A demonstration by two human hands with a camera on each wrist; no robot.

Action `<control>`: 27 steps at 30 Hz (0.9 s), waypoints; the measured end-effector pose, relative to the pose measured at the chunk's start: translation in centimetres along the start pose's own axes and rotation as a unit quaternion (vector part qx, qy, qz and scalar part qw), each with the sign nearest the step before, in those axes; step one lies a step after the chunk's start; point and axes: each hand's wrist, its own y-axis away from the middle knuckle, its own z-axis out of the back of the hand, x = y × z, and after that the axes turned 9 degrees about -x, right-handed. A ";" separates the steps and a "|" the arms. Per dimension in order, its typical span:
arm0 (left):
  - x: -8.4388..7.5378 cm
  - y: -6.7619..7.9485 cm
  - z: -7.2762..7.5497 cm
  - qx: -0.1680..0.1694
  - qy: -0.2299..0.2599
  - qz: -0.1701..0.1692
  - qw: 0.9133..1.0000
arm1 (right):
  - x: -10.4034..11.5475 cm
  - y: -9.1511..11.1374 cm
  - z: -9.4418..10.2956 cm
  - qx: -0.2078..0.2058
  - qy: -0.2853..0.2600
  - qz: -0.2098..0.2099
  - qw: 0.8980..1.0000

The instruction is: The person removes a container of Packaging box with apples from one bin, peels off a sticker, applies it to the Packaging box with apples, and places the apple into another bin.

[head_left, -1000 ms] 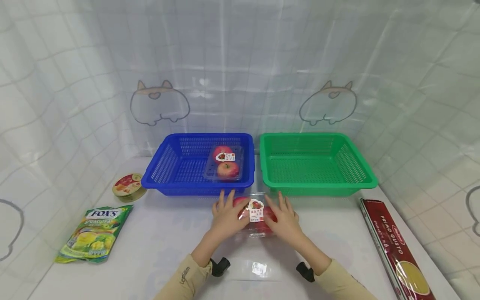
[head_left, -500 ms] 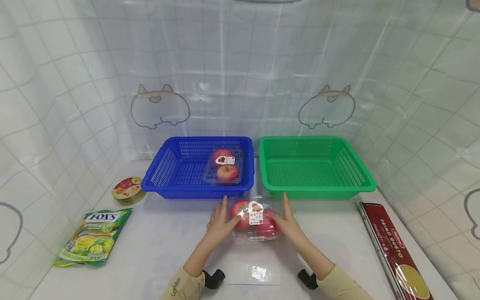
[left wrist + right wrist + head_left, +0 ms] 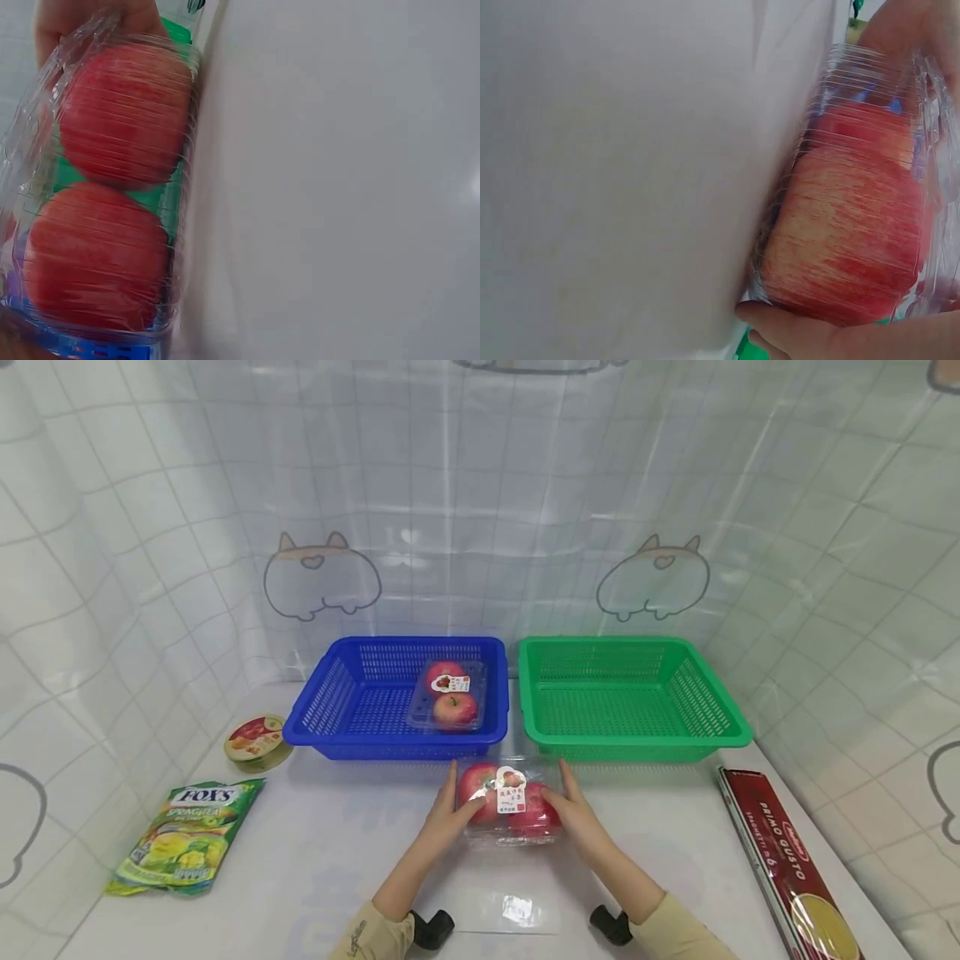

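Observation:
A clear plastic box of red apples [image 3: 512, 793] with a white label lies on the table in front of the two baskets. My left hand [image 3: 444, 820] grips its left side, thumb over the lid and fingers along the side wall. From the right, my right hand [image 3: 583, 820] holds the opposite side in the same way. In the left wrist view, two apples [image 3: 127, 112] show through the ribbed front wall. The right wrist view shows the right fingers [image 3: 799, 330] at the box's lower edge.
Behind stand a blue basket [image 3: 393, 749] holding another apple box [image 3: 447, 695], and a green basket [image 3: 637, 752]. To the left lie a round tin [image 3: 257, 742] and a green FOX'S candy bag [image 3: 187, 835]. A red spaghetti box [image 3: 791, 864] lies at the right.
Both hands have slid outward from the top of the apple box to its left and right sides and now grip it there. The head view has tilted slightly upward.

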 end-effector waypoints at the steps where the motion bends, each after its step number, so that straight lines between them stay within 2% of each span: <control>1: 0.0 0.2 0.0 0.001 0.011 -0.003 1.000 | 0.0 0.1 0.0 0.000 -0.001 0.000 1.000; 5: 0.4 0.8 0.1 -0.002 0.046 -0.033 0.998 | 0.3 0.8 -0.2 -0.002 -0.008 -0.001 1.000; 7: 0.4 1.1 0.1 -0.003 0.055 -0.032 0.998 | 0.5 1.2 -0.3 -0.006 -0.011 -0.006 1.000; 11: -1.2 1.8 0.6 0.004 0.058 0.005 0.998 | 1.1 1.7 -0.4 -0.021 -0.011 -0.011 1.000; 13: -1.7 2.1 0.8 0.008 0.056 0.010 0.998 | 1.3 1.9 -0.3 -0.027 -0.011 -0.013 0.999; 18: -1.5 2.4 1.1 0.007 0.071 0.003 0.997 | 1.7 2.5 0.0 -0.034 -0.013 -0.014 0.999; 21: -1.6 2.7 1.5 0.007 0.085 0.020 0.996 | 1.8 2.7 0.1 -0.028 -0.021 -0.009 0.999; 24: -1.6 2.7 2.0 0.009 0.122 0.052 0.991 | 2.1 3.0 0.2 -0.020 -0.021 0.003 1.000; 27: -1.4 2.6 2.5 0.022 0.161 0.080 0.983 | 2.6 3.2 0.5 -0.017 0.002 0.011 1.000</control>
